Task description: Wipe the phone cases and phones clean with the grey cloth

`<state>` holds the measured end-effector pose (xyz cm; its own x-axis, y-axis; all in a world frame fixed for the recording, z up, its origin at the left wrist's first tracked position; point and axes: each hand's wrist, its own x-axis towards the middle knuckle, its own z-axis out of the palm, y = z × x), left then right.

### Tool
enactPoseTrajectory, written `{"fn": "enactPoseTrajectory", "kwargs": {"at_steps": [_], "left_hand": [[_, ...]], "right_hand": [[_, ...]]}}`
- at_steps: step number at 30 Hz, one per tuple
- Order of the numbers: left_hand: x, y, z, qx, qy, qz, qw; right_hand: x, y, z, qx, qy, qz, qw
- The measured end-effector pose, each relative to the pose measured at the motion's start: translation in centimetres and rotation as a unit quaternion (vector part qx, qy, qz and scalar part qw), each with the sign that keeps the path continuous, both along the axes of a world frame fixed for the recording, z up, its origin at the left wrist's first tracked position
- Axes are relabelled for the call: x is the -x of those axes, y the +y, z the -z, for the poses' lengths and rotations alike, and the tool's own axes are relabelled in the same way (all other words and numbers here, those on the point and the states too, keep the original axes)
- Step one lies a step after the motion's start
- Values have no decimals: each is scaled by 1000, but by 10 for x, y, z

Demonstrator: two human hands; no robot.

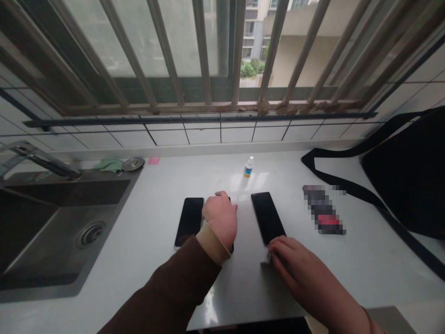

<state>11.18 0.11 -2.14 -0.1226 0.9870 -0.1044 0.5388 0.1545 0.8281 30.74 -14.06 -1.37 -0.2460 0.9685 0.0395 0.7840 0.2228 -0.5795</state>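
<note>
My left hand (pixel 220 218) is curled over a dark smartphone (pixel 232 249) lying on the counter, with only slivers of its edges showing; the fingers look closed around it, though most of the grip is hidden. Left of that hand, a second black smartphone (pixel 189 221) lies flat. My right hand (pixel 294 262) has its fingers pinched together on a small grey cloth-like piece (pixel 267 260), mostly covered by the fingertips. It is at the near end of a third black smartphone (pixel 269 215), whose dark face points up.
A small white bottle (pixel 248 168) stands behind the phones. To the right are a blurred dark item (pixel 323 208) and a black bag (pixel 410 176) with straps. A steel sink (pixel 114 218) and faucet (pixel 41 160) occupy the left, near a green cloth (pixel 108 164). Window bars (pixel 203 51) rise behind.
</note>
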Motion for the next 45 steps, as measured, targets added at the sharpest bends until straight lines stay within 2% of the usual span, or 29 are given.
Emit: {"fn": "enactPoseTrajectory", "kwargs": {"at_steps": [2,4,6,9,12,15,19,22,24,27,28,29,30,32,33,37,39,41,43,45], "left_hand": [[-4,0,-3,-27,4,7,1000],[-12,3,-7,-57,50,51,996],[-24,11,-11,-92,132,131,978],[-43,29,-11,-134,226,266,928],[-57,44,-4,-116,229,306,917],[-63,52,4,-103,206,316,920],[-63,54,14,-70,142,303,940],[-59,48,17,-28,56,283,957],[-54,38,16,6,-17,278,960],[-46,15,13,48,-129,291,947],[-43,6,12,68,-188,308,930],[-41,-3,11,113,-331,304,886],[-38,-11,11,156,-436,284,840],[-33,-23,10,219,-546,232,774],[-29,-27,9,240,-564,207,763],[-2,-24,-1,325,-559,109,755],[16,-17,-10,368,-589,63,717],[33,-11,-17,335,-632,25,698],[44,-8,-20,320,-645,27,694],[48,-7,-20,319,-652,44,687]], "right_hand": [[-6,-2,5,-29,-6,22,999],[-11,-5,12,-47,-23,59,997],[-15,-8,19,-48,-47,97,993],[-15,-13,29,-37,-72,127,989],[-10,-15,35,-14,-72,140,987],[-2,-15,40,-8,-58,161,985],[3,-14,45,-38,-32,184,982],[3,-13,47,-56,-17,183,981],[2,-13,46,-56,-5,181,982],[1,-11,41,-52,28,172,983],[2,-9,39,-53,41,168,983],[4,-8,36,-52,56,164,983],[6,-6,34,-49,71,158,984],[12,-3,29,-31,103,143,984],[15,-2,25,-16,119,134,984],[24,7,5,38,171,92,980],[23,17,-11,43,178,80,980],[23,33,-31,-39,154,116,981],[28,54,-48,-166,89,155,970],[40,81,-57,-266,48,149,951]]}}
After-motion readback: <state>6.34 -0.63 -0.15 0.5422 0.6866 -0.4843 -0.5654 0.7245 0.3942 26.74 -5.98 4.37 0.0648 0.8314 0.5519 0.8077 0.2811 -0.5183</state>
